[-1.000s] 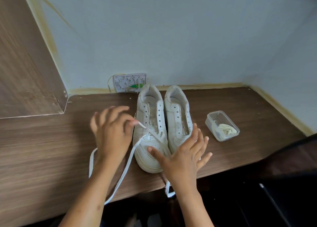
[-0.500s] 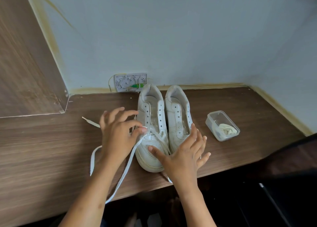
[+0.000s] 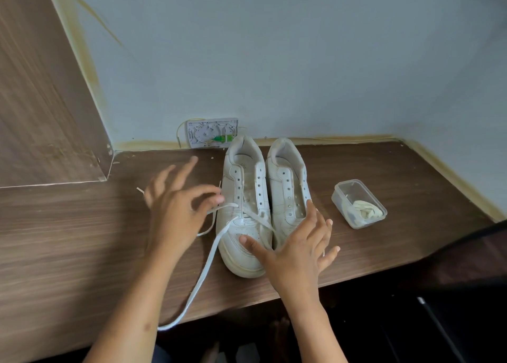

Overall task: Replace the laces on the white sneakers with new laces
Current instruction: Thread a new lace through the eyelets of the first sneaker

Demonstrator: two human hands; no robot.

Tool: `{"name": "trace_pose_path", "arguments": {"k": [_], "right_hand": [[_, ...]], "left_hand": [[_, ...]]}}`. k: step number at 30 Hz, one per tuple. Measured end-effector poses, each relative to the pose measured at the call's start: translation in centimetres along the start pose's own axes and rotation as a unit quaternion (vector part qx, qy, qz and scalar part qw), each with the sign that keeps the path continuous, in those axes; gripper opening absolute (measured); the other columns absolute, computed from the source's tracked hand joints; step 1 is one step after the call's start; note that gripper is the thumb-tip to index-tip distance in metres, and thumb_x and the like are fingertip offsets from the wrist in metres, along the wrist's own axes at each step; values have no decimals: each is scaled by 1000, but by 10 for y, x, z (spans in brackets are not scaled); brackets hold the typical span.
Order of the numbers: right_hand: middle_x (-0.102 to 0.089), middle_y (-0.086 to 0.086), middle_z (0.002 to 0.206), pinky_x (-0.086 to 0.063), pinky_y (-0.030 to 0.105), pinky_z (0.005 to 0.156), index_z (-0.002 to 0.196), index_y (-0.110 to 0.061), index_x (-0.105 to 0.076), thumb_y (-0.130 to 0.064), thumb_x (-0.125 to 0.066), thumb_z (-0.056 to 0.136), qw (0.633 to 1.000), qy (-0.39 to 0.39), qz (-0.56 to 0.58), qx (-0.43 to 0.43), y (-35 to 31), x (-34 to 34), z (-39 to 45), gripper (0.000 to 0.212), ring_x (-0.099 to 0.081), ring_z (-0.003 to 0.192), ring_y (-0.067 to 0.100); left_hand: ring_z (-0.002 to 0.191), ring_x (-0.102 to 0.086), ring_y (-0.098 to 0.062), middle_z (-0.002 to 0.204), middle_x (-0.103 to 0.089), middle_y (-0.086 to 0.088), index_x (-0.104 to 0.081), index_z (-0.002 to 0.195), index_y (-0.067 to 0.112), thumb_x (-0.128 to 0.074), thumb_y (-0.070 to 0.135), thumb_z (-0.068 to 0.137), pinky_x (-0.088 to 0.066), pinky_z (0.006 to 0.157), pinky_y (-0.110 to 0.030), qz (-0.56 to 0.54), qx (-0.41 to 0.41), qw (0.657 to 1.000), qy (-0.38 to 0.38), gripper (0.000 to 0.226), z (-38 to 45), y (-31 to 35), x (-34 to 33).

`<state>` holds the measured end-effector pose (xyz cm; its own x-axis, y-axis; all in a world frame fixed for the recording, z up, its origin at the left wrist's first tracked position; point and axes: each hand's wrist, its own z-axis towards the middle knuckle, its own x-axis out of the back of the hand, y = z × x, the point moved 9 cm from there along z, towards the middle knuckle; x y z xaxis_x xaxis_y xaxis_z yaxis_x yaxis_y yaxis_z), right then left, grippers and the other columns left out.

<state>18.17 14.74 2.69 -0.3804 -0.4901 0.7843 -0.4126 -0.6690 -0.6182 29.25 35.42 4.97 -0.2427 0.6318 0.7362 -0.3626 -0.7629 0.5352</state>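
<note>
Two white sneakers stand side by side on the wooden table, toes toward me. The left sneaker (image 3: 233, 253) has a white lace (image 3: 203, 272) through its lowest eyelets; one long strand trails over the table's front edge. My left hand (image 3: 175, 214) pinches the lace between thumb and forefinger beside that sneaker's left eyelet row, its other fingers spread. The right sneaker (image 3: 286, 184) has bare eyelets. My right hand (image 3: 299, 250) lies flat with fingers spread over both toes, its thumb on the left sneaker's toe.
A small clear plastic container (image 3: 340, 195) holding a bundled lace (image 3: 366, 210) sits right of the sneakers. A white wall box (image 3: 212, 132) stands behind them. A wooden panel (image 3: 41, 116) rises at the left. The table's front edge (image 3: 356, 273) is close to me.
My left hand has shifted right and down along the lace toward the left sneaker's eyelets, drawing slack so the loop on the table shrinks. My right hand stays on the toes.
</note>
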Motion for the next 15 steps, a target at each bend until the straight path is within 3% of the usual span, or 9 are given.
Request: {"name": "trace_pose_path", "arguments": {"k": [3,6,10,13,15], "right_hand": [[4,6,159,9,60,115,152,-20,12,-89,-57,52,1000,-2,0,1,0,0,0,140,20,148,23],[3,6,159,8,61,115,151,-21,13,-90,-57,52,1000,-2,-7,0,0,-1,1,140,19,149,24],[5,5,159,9,60,115,152,-20,13,-90,-55,53,1000,-7,-15,-2,1,0,0,139,20,148,24],[5,5,159,9,60,115,152,-19,13,-89,-56,55,1000,-7,-18,-1,0,0,-1,138,20,148,24],[4,6,160,8,60,115,152,-19,11,-89,-57,55,1000,-3,-17,0,0,1,-1,138,20,149,24]], "left_hand": [[134,-37,-30,143,-52,12,-76,78,43,-61,61,78,-17,111,-57,12,-55,998,-14,23,-5,23,-13],[131,-40,-30,135,-59,11,-73,76,34,-76,36,79,-17,111,-59,46,-62,997,25,5,-6,23,-11],[126,-37,-32,136,-54,2,-66,92,20,-65,11,86,-21,107,-55,71,71,984,146,11,-6,-18,23],[128,-36,-36,137,-51,1,-63,99,18,-57,19,94,-23,106,-55,26,176,965,193,7,-14,-50,41],[129,-34,-37,141,-49,2,-66,101,21,-59,27,95,-24,106,-57,22,170,972,161,10,-12,-50,36]]}}
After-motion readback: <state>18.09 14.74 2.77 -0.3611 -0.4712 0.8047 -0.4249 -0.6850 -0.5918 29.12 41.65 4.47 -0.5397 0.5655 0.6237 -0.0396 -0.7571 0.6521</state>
